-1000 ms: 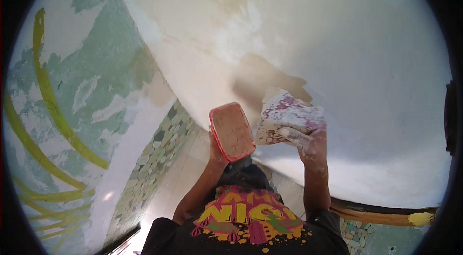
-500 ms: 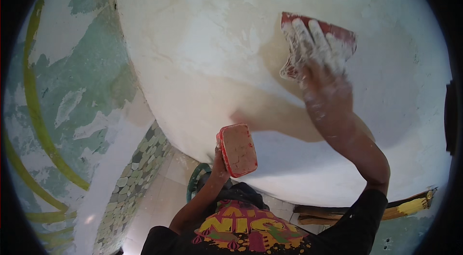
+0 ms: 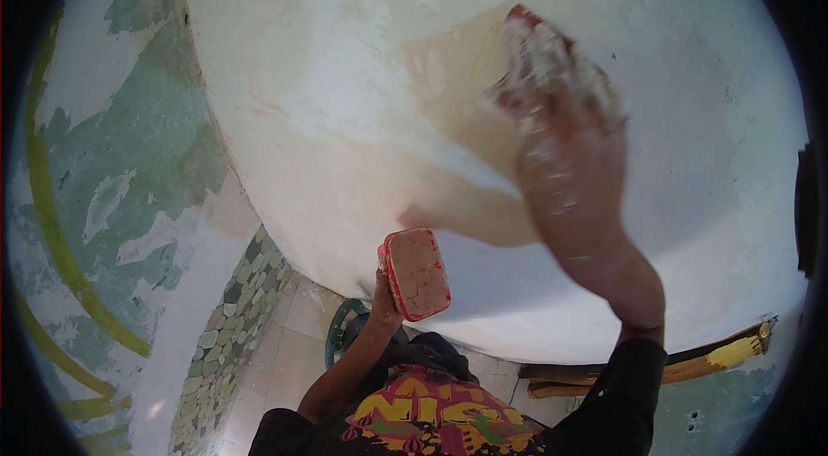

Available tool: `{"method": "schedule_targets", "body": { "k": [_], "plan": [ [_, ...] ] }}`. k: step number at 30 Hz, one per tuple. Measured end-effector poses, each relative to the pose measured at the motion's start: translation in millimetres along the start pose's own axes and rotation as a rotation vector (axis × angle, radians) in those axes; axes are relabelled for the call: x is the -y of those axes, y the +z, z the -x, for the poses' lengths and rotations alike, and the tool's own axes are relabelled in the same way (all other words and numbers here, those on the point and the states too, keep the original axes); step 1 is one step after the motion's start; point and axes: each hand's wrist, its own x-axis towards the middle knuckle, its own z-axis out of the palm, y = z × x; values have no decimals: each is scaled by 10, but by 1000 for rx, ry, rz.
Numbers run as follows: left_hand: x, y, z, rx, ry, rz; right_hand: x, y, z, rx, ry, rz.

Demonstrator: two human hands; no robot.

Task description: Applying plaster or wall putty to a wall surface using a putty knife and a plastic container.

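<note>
My right hand [image 3: 571, 154], smeared with white putty and blurred by motion, grips a red putty spreader [image 3: 523, 18] against the pale wall [image 3: 328, 145]. Most of the spreader is hidden behind the fingers, with its red corner showing beyond them. Around it the wall carries damp, beige patches and whiter ones. Lower down, my left hand [image 3: 385, 301] is wrapped round the side of a red rectangular plastic tub [image 3: 417, 275]. Pinkish-beige putty with cracks across its surface shows within the tub's red rim.
On the left, a green, patchy wall [image 3: 147, 145] with yellow-green painted bands [image 3: 65, 257] meets the pale wall at a corner. Pebble-patterned cladding [image 3: 228, 322] runs along its foot. A green round rim [image 3: 338, 331] is on the tiled floor [image 3: 285, 327]. Wooden strips [image 3: 638, 374] lie lower right.
My right hand and the spreader have moved slightly left and up, and the spreader has turned so less of its blade shows. My left hand still holds the tub.
</note>
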Motion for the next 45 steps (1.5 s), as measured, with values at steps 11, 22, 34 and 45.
{"method": "schedule_targets", "body": {
  "k": [11,22,34,45],
  "plan": [
    [6,10,51,-21,5,-66,116,-38,86,-40,-34,-153],
    [-40,-36,107,-98,9,-158,559,452,484,174,-75,-202],
    [-97,-217,239,-120,51,-62,-28,-73,-110,-19,-61,-12],
    [-188,-457,238,-178,67,-11,482,287,553,403,-146,-233]
  ]
}}
